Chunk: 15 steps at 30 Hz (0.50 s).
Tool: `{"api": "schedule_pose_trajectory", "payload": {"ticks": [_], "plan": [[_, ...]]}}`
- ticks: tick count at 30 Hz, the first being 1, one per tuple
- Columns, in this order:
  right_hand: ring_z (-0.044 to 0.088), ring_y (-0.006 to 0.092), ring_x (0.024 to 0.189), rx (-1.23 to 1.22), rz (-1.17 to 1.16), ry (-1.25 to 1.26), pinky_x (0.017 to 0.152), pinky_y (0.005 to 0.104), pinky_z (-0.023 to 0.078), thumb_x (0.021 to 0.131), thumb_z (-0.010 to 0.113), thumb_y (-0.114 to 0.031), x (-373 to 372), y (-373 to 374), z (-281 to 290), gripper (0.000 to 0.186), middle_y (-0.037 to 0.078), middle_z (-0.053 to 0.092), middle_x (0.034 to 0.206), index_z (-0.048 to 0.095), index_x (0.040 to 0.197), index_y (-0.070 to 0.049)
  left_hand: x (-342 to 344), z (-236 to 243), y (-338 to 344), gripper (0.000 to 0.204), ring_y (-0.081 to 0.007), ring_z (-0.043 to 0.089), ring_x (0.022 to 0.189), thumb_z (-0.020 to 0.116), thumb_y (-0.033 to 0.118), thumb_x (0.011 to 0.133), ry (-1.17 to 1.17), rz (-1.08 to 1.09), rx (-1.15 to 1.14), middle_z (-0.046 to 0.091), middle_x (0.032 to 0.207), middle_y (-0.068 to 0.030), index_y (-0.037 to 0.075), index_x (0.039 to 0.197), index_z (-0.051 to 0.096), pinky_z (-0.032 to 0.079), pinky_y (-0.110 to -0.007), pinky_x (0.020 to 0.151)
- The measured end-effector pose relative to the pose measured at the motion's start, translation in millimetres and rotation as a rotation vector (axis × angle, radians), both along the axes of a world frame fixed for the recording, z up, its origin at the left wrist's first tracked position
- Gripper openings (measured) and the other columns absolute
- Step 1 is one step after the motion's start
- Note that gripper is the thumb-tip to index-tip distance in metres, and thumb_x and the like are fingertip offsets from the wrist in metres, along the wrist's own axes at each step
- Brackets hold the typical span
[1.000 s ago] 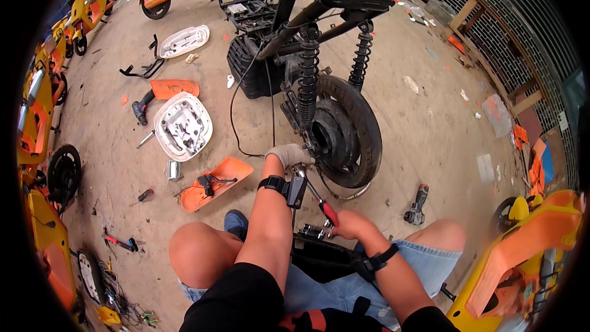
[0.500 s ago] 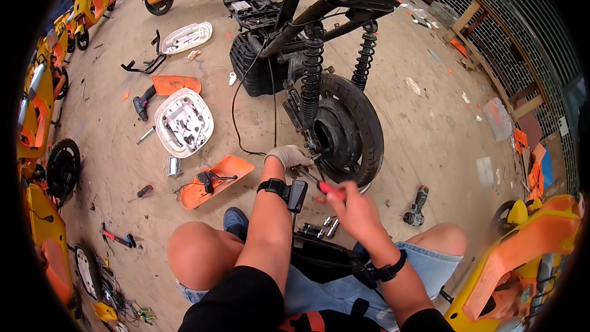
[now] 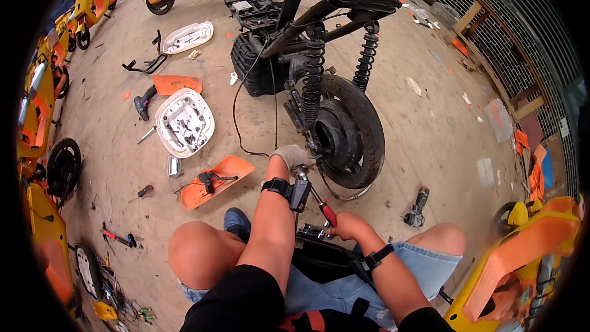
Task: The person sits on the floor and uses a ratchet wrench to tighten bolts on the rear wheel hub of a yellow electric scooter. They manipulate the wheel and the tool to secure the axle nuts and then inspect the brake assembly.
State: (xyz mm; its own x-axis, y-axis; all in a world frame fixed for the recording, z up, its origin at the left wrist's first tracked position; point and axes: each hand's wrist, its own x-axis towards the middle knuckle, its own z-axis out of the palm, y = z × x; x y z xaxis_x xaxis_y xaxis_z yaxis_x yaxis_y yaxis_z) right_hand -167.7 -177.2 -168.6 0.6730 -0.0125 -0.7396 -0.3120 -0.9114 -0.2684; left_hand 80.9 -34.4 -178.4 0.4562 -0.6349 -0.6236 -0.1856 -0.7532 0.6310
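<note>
— From the head camera, what do the hands do?
— The gloved left hand (image 3: 292, 156) is closed against the hub of the rear wheel (image 3: 345, 130). The right hand (image 3: 348, 226) grips the red-handled wrench (image 3: 314, 195), which reaches to the hub.

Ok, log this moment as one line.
left hand: gloved, at rear wheel hub | right hand: grips red-handled screwdriver, tip toward hub | scooter frame: stripped, upright | floor: orange panel, white cover
</note>
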Motion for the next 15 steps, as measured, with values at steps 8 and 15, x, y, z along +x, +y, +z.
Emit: {"api": "schedule_pose_trajectory", "payload": {"ticks": [8, 15], "plan": [[0.068, 0.0348, 0.071, 0.067, -0.060, -0.119, 0.066, 0.0437, 0.051, 0.080, 0.074, -0.029, 6.6, 10.0, 38.0, 0.032, 0.021, 0.068, 0.080, 0.066, 0.092, 0.000, 2.9, -41.6, 13.5, 0.025, -0.0185, 0.069, 0.068, 0.067, 0.025, 0.086, 0.118, 0.144, -0.080, 0.073, 0.084, -0.0083, 0.003, 0.094, 0.074, 0.057, -0.034, 0.061], [0.066, 0.0423, 0.087, -0.037, -0.334, -0.731, 0.074, 0.0489, 0.051, 0.091, 0.064, -0.035, 19.7, 47.2, 135.6, 0.039, 0.023, 0.069, 0.091, 0.061, 0.117, -0.007, -3.3, -22.5, 8.8, 0.037, -0.0213, 0.069, 0.071, 0.071, 0.037, 0.083, 0.219, 0.155, -0.047, 0.073, 0.085, -0.0075, 0.002, 0.096, 0.074, 0.056, -0.036, 0.065]]}}
